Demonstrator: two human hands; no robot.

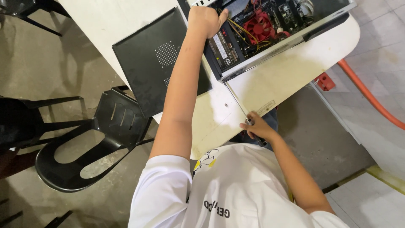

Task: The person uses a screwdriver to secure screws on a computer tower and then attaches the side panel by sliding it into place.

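Note:
An open computer case (270,46) lies on the white table (291,76), showing a red cooling fan (259,25), yellow wires and a black power supply (223,48). My left hand (206,19) reaches far forward and grips the near-left edge of the case, beside the power supply. My right hand (256,128) stays close to my body at the table's near edge, closed around the handle of a long screwdriver (237,101). Its thin shaft points up toward the case's near corner.
A black perforated side panel (154,59) lies flat on the table left of the case. A black plastic chair (88,139) stands to the left on the concrete floor. An orange hose (371,97) runs across the tiled floor at right.

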